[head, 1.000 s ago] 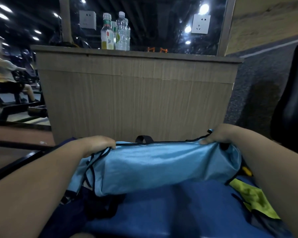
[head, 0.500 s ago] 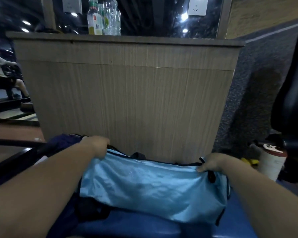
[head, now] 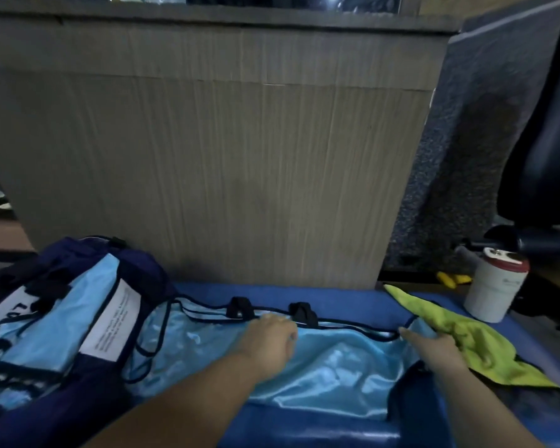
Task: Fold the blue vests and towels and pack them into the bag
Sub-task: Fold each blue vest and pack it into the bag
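Light-blue satin vest (head: pixel 320 367) flat on blue table (head: pixel 337 297) | left hand (head: pixel 269 342) fingers curled at hem, grip unclear | right hand (head: pixel 434 349) fingers straight, touching hem

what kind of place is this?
Probably a gym or sports hall, not certain: a blue padded mat, speckled rubber-like flooring, and a light blue vest laid out for folding.

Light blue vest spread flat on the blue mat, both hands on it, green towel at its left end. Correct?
Not quite: the head view shows the green towel at the right end of the light blue vest, by the right hand. The vest does lie flat on the blue mat, the left hand on it too.
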`<action>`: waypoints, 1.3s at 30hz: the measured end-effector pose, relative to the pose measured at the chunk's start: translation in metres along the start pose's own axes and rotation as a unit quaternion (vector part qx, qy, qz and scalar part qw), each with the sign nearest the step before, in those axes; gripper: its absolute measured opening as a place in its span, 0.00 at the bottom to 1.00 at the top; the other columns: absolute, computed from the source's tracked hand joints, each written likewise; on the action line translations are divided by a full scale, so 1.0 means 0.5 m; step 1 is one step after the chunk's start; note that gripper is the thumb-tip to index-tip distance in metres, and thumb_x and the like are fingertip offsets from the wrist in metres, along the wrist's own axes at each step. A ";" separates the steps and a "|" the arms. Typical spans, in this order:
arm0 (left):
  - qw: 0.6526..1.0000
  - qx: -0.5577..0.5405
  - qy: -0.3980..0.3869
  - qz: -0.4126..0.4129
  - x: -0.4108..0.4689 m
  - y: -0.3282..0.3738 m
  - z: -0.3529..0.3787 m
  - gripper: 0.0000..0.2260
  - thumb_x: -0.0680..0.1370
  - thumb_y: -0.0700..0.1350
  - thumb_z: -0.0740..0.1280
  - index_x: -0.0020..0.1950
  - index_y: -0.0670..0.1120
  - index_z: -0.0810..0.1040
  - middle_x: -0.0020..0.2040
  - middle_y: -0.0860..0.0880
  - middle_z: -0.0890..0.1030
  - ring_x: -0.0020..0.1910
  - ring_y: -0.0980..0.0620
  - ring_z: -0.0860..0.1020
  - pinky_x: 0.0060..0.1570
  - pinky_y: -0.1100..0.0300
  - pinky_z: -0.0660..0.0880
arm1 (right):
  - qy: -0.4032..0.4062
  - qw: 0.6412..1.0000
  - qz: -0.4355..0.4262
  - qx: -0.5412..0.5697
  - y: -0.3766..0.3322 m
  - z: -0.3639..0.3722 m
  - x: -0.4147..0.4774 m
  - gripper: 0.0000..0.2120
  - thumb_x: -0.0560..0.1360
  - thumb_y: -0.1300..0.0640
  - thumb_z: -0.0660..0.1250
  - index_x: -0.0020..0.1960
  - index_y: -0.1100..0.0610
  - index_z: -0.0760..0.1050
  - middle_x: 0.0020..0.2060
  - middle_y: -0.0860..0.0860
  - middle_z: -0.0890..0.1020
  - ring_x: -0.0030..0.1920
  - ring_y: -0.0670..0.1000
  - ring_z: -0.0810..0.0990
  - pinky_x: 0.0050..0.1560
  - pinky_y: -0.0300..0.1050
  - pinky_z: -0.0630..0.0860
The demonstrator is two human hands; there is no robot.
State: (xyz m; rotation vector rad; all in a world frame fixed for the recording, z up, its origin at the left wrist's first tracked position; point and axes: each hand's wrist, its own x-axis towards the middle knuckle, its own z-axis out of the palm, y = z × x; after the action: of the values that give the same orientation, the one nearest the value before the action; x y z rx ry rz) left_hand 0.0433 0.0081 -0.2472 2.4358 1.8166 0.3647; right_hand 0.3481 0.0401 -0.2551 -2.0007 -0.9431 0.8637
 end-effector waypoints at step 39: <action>0.944 -0.308 -0.093 -0.072 0.069 0.087 0.097 0.17 0.80 0.53 0.64 0.69 0.60 0.70 0.67 0.58 0.70 0.68 0.59 0.66 0.68 0.62 0.63 | -0.050 0.944 -0.230 0.230 -0.065 -0.005 -0.052 0.11 0.81 0.50 0.61 0.62 0.43 0.75 0.55 0.46 0.83 0.56 0.49 0.81 0.61 0.57 0.75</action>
State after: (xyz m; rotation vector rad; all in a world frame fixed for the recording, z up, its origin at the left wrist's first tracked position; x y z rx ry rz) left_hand 0.1047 0.0320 -0.2806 1.8335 1.4947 0.5662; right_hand 0.3265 0.0323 -0.2205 -1.2792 -1.0890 0.8297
